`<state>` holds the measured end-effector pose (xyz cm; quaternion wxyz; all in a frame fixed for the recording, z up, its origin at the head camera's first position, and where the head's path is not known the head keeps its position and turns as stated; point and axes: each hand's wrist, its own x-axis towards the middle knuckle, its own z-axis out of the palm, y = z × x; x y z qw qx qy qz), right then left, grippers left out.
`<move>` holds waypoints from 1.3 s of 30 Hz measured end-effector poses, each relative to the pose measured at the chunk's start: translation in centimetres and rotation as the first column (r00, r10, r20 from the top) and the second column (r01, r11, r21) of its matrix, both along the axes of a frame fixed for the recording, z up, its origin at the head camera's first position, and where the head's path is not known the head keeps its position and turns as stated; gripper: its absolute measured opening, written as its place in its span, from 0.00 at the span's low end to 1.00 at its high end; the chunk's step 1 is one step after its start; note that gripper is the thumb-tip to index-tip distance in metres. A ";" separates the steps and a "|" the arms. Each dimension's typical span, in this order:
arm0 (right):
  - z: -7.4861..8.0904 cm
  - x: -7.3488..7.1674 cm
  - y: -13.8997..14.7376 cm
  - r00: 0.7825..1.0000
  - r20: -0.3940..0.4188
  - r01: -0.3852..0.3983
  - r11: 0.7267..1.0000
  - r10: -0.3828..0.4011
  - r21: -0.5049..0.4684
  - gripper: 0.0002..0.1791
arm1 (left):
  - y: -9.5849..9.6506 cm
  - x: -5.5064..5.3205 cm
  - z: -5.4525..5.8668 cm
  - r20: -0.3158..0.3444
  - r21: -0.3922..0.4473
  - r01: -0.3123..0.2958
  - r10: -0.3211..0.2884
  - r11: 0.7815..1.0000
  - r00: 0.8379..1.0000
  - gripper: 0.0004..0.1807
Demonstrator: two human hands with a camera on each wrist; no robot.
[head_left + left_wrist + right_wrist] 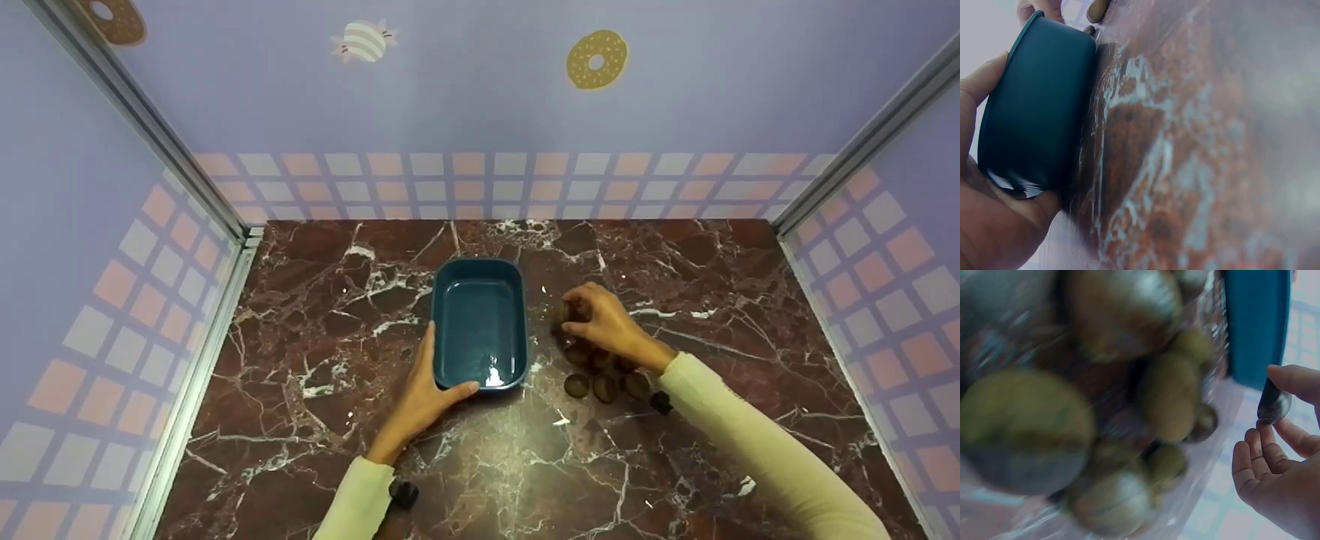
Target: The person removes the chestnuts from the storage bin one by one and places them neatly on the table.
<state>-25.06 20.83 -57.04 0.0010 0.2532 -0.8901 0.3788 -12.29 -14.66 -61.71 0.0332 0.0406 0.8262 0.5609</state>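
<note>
A deep teal rectangular baking dish (480, 315) stands on the marbled tabletop, with nothing inside. My left hand (429, 394) holds its near left corner, fingers along the left wall and thumb at the near rim. To the right of the dish, my right hand (609, 328) pinches a small dark, glossy, rounded piece (1275, 404) between thumb and fingertips, just above the table. Beneath and beside that hand lie several similar round brown-green pieces (576, 385); their exact kind is unclear. Close up, the right wrist view shows them blurred, some whole and oval (1171, 396).
The dark red marbled tabletop (330, 322) has white veins and glossy reflections. Lilac panels with pink and white squares close it in at the back (480, 97), left and right. A small black device (403, 493) sits at the left wrist.
</note>
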 end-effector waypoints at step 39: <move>-3.8 -3.2 6.2 0.968 0.078 0.236 0.971 -0.239 0.041 0.23 | 0.1 0.5 0.1 0.018 -0.006 -0.010 0.010 1.000 1.000 0.74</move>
